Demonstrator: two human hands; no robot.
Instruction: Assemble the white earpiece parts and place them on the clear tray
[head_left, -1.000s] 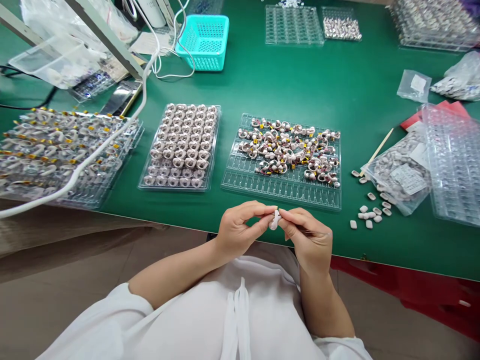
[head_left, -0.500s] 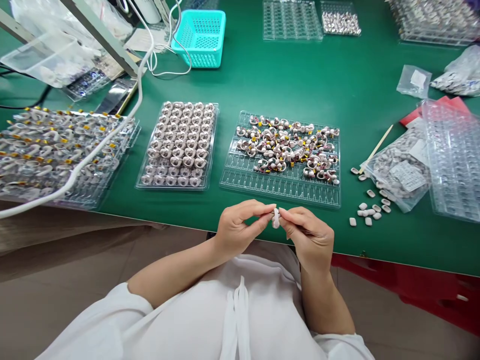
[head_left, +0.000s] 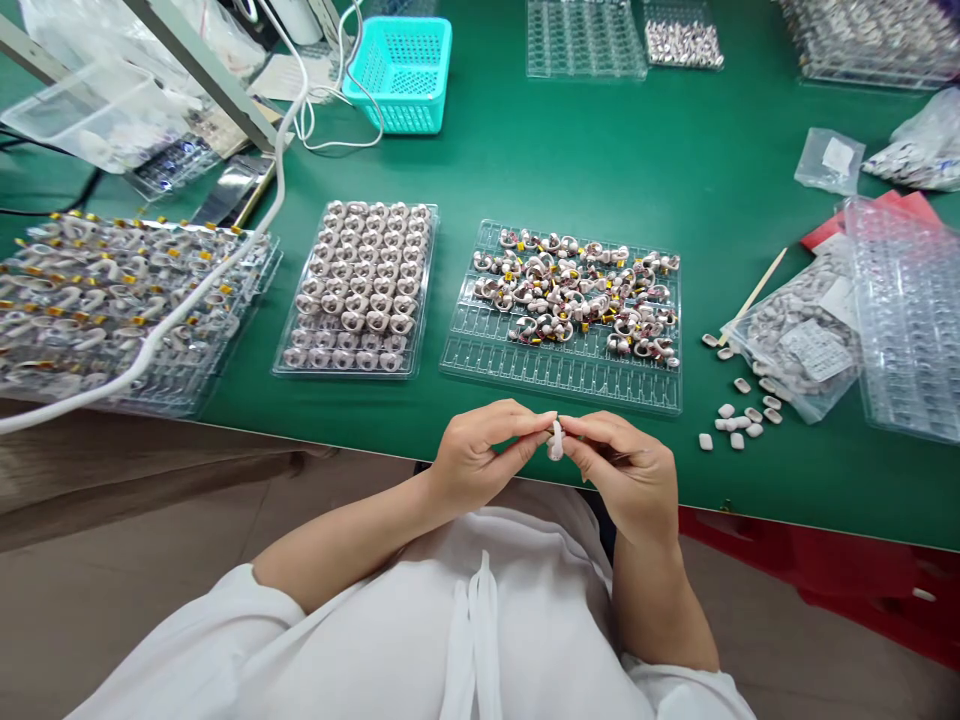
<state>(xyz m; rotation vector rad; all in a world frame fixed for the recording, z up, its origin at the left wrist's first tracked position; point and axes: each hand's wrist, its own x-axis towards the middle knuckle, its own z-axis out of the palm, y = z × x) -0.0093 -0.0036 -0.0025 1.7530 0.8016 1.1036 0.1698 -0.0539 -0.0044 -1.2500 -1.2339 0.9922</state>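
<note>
Between my two hands, just over the table's front edge, is a small whitish curved plastic part [head_left: 556, 442]. My left hand [head_left: 484, 455] pinches it from the left with thumb and forefinger. From the right, my right hand [head_left: 626, 470] pinches it too, its other fingers curled in. The fingertips hide part of the piece. Straight ahead lies a clear tray [head_left: 555, 380] heaped with similar curved parts [head_left: 562, 290] that carry dark wires and yellow tabs. To its left stands another clear tray [head_left: 345, 368] with rows of whitish shells [head_left: 364, 265].
Wired parts fill stacked trays [head_left: 112, 300] at far left, crossed by a white cable [head_left: 210, 285]. A turquoise basket [head_left: 401, 80] stands behind. On the right lie loose whitish caps [head_left: 739, 425], a bag of caps [head_left: 806, 330], a wooden stick [head_left: 757, 290] and clear trays [head_left: 911, 330].
Both hands and the pinched part have shifted slightly right. My right hand and forearm have swung a little outward. The trays have stayed in place.
</note>
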